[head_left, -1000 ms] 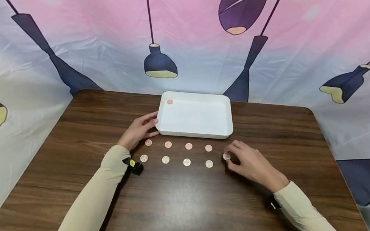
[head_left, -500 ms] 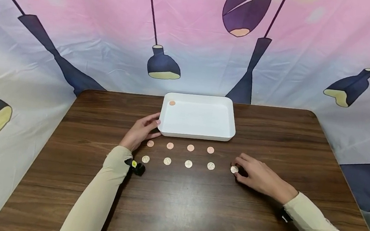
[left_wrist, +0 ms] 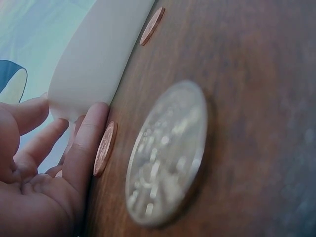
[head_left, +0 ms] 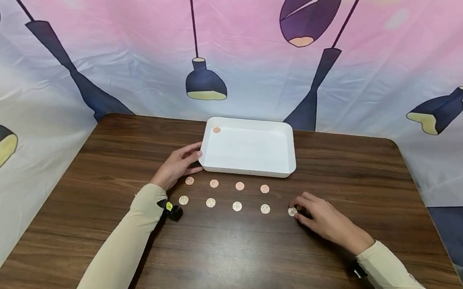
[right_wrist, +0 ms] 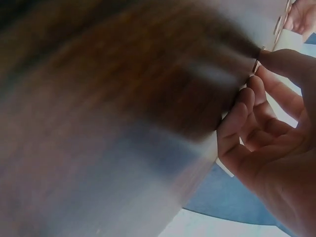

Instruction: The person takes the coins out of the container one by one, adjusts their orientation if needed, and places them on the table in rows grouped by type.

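Note:
My left hand (head_left: 178,163) is at the left side of a shallow white tray (head_left: 249,172); its thumb rests on the rim and its fingers lie along the outer wall. One copper-coloured coin (head_left: 217,130) lies in the tray's far left corner. On the right, my right hand (head_left: 326,218) holds a silvery coin (head_left: 292,211) by its edge between thumb and index finger, low at the tabletop. In the right wrist view this coin (right_wrist: 256,65) shows edge-on at the fingertips, the other fingers curled in below.
In front of the tray lies a row of several copper-coloured coins (head_left: 239,186). Nearer is a row of several pale silvery coins (head_left: 237,206), level with the held one. The wooden table (head_left: 217,267) ends at a printed cloth backdrop (head_left: 137,67).
My right hand has moved toward me and to the right with the silvery coin, bringing it level with the nearer row. My left hand stays at the tray; the head view has shifted slightly.

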Demonstrator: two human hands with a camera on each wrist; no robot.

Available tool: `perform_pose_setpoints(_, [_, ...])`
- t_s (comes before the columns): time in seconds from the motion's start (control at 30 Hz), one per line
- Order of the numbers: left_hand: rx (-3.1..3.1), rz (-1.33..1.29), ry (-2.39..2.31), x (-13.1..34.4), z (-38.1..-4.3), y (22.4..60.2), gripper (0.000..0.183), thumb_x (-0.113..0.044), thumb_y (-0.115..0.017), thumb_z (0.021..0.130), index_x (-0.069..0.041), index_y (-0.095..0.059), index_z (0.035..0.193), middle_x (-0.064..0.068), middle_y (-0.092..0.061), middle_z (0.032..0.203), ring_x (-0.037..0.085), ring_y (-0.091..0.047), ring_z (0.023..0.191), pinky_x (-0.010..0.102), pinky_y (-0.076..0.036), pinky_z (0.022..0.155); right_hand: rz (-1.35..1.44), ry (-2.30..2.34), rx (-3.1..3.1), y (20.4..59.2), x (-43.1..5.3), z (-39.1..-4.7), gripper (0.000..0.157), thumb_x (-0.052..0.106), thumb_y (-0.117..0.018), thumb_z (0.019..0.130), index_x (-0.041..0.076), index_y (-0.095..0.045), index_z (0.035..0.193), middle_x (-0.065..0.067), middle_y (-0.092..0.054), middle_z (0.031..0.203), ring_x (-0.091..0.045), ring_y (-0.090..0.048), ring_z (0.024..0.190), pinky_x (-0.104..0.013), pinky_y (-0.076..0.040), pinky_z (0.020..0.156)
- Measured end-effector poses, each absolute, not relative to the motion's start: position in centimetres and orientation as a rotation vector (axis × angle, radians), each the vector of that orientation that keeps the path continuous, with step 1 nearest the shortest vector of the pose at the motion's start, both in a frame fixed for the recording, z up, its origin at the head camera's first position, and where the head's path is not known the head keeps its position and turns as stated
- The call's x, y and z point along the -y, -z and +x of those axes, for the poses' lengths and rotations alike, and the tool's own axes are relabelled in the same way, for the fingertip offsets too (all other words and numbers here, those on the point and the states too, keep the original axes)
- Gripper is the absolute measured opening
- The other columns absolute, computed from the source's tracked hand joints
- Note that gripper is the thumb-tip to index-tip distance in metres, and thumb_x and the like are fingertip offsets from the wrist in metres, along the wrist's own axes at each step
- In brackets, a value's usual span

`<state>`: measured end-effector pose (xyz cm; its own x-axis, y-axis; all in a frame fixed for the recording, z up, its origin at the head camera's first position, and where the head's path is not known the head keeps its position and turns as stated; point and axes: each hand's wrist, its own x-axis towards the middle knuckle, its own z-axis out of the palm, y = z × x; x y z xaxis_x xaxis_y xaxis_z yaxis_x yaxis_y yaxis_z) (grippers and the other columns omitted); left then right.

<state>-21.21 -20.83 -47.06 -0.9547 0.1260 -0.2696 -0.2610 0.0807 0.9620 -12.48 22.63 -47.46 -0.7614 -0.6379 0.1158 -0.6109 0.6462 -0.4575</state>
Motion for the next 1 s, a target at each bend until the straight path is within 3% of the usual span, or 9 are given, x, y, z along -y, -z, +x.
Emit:
perform_pose_setpoints(0.33, [-2.082, -0.124, -1.954, 20.8, -21.2, 46.9, 0.054, -0.025, -0.056, 0.111, -0.019, -0.043, 0.163, 0.017, -0.049, 0.141, 0.03, -0.056, 0.134, 0.032, -0.058, 0.099, -1.021, 0.77, -2.776, 47.0, -22.8, -12.6, 0.023, 0.0, -0.076, 0.093, 0.009, -0.072, 0.113, 0.003, -0.062, 0.101, -0.004, -0.056, 0.081, -0.025, -0.052, 0.068])
perform_pose_setpoints(0.6, [-2.069, -0.113, -1.959, 20.8, -21.0, 47.1, 0.054, -0.024, -0.056, 0.112, -0.018, -0.042, 0.163, 0.02, -0.049, 0.145, 0.032, -0.054, 0.137, 0.031, -0.057, 0.099, -1.043, 0.8, -2.752, 45.8, -22.3, -13.1, 0.016, 0.001, -0.074, 0.096, 0.007, -0.072, 0.11, 0.007, -0.063, 0.095, -0.002, -0.057, 0.081, -0.026, -0.053, 0.069])
perform_pose_setpoints(1.0, [-2.075, -0.122, -1.958, 21.0, -21.0, 47.0, 0.053, -0.024, -0.056, 0.112, -0.018, -0.043, 0.163, 0.019, -0.049, 0.148, 0.033, -0.054, 0.139, 0.032, -0.058, 0.099, -0.979, 0.993, -2.922, 40.6, -15.1, -17.4, 0.015, 0.006, -0.071, 0.098, 0.002, -0.073, 0.113, -0.001, -0.072, 0.096, -0.014, -0.066, 0.083, -0.034, -0.056, 0.073])
